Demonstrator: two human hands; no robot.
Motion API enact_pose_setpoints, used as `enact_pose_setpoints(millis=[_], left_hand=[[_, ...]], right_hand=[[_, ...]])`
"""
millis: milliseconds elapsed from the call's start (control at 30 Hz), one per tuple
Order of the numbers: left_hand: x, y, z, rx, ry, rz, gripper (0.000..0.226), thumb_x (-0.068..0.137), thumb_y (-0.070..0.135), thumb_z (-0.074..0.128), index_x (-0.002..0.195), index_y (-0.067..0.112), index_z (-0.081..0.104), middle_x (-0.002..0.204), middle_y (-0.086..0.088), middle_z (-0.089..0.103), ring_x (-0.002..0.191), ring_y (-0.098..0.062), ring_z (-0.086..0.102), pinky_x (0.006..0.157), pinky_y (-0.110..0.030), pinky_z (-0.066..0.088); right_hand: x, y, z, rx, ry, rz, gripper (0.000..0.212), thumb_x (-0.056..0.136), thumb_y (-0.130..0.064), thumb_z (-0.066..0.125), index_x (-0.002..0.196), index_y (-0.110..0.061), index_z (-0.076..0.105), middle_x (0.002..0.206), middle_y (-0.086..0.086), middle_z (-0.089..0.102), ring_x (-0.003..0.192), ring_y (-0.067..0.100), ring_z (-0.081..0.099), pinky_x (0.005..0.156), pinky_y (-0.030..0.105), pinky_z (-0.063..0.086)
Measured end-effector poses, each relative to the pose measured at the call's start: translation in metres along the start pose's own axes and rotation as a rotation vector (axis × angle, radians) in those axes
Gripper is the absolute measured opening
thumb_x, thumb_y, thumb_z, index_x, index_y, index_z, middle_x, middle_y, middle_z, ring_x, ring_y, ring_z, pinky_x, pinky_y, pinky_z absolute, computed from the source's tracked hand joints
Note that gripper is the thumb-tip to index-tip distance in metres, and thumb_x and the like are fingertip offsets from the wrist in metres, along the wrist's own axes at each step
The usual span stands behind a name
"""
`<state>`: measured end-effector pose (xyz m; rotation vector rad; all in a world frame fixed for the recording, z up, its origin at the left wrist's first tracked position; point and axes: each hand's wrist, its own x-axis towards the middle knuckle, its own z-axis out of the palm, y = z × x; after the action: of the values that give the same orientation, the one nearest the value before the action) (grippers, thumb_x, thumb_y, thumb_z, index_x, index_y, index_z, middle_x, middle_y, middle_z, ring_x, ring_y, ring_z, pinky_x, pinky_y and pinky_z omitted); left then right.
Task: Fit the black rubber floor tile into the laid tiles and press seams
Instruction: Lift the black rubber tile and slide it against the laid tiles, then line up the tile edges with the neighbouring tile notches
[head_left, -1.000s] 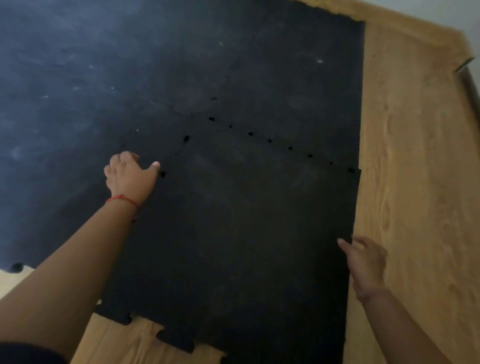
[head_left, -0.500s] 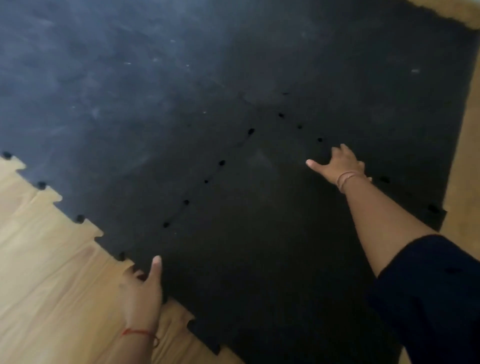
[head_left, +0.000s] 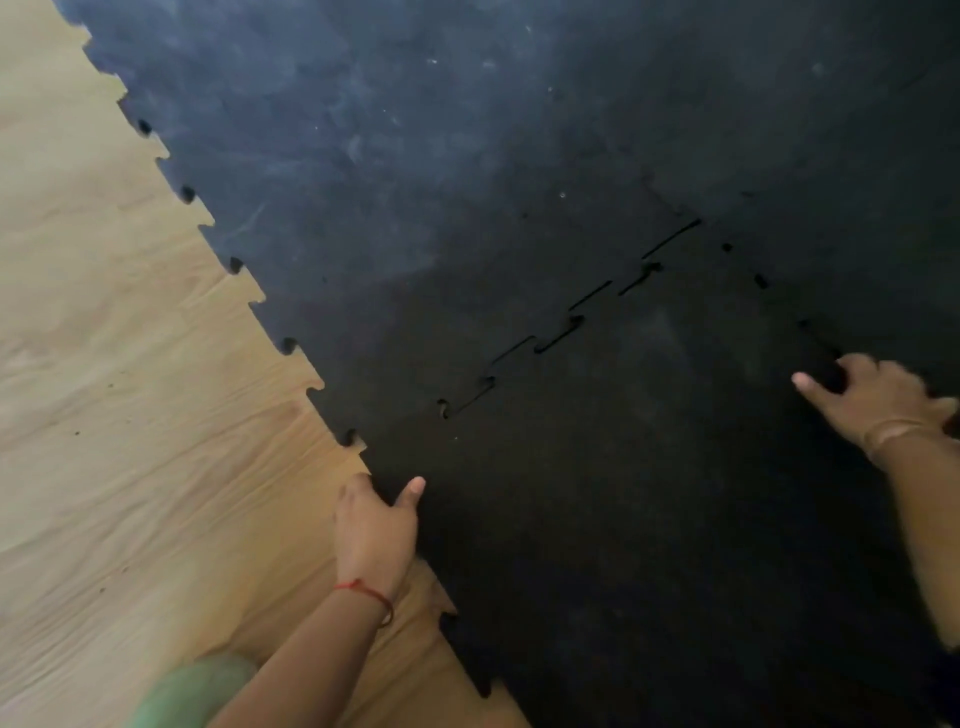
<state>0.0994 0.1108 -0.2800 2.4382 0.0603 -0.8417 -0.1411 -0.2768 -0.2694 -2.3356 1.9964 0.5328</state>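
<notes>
The black rubber floor tile lies at the near right, with its puzzle teeth set against the laid tiles. Its left seam shows open slits between the teeth. The far seam shows only small dark holes. My left hand grips the tile's near left edge, thumb on top and fingers under it. My right hand sits at the far seam on the right, fingers curled into the joint and thumb stretched along the tile.
Bare wooden floor runs along the toothed left edge of the mat. A green clothed knee shows at the bottom left, beside my left forearm. The laid black tiles fill the whole upper part of the view.
The view has swung left and closer. The left seam's small holes have opened into long slits. My right hand slid right along the far seam and curled its fingers; my left hand keeps its hold.
</notes>
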Motion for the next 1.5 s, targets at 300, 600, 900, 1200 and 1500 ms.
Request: enact_pose_setpoints(millis=[300,600,900,1200,1500], left_hand=[[-0.003,0.012,0.018,-0.272,0.223,-0.107,0.067,0.085,0.039,0.054,0.134,0.004,0.026,0.143,-0.021,0.024,0.135,-0.036,0.018,0.112,-0.048,0.017],[0.001,0.030,0.022,-0.190,0.202,-0.089,0.074,0.082,0.037,0.060,0.135,-0.001,0.024,0.147,-0.021,0.021,0.139,-0.038,0.008,0.114,-0.051,0.008],[0.021,0.034,0.018,-0.085,0.305,0.181,0.072,0.079,0.039,0.060,0.135,0.020,0.019,0.143,-0.014,0.019,0.134,-0.036,0.015,0.112,-0.050,0.012],[0.028,0.039,0.023,0.425,0.188,0.521,0.061,0.085,0.046,0.047,0.129,0.004,0.042,0.126,-0.020,0.045,0.122,-0.037,0.034,0.107,-0.050,0.029],[0.022,0.046,0.039,0.620,0.124,0.685,0.084,0.080,0.060,0.014,0.138,0.002,0.031,0.144,-0.019,0.037,0.137,-0.035,0.026,0.112,-0.043,0.010]], right_hand=[[-0.049,-0.138,-0.041,0.114,0.159,-0.514,0.065,0.088,-0.059,0.038,0.136,-0.014,0.039,0.154,0.009,0.021,0.140,0.026,0.019,0.104,0.049,0.023],[-0.075,-0.198,-0.017,0.150,0.080,-0.656,0.071,0.086,-0.065,0.030,0.143,-0.021,0.026,0.157,0.001,0.014,0.144,0.020,0.009,0.110,0.051,0.015],[-0.051,-0.211,-0.015,0.117,0.085,-0.576,0.073,0.080,-0.071,0.036,0.134,-0.022,0.038,0.148,0.011,0.030,0.137,0.029,0.025,0.106,0.050,0.022],[-0.019,-0.141,-0.013,0.439,0.168,-0.208,0.088,0.082,-0.066,0.042,0.145,-0.010,0.020,0.157,0.012,0.006,0.144,0.028,0.005,0.112,0.046,0.016],[0.022,-0.067,-0.021,0.343,0.062,0.049,0.090,0.071,-0.072,0.052,0.126,-0.001,0.046,0.131,0.020,0.050,0.122,0.038,0.044,0.100,0.046,0.035]])
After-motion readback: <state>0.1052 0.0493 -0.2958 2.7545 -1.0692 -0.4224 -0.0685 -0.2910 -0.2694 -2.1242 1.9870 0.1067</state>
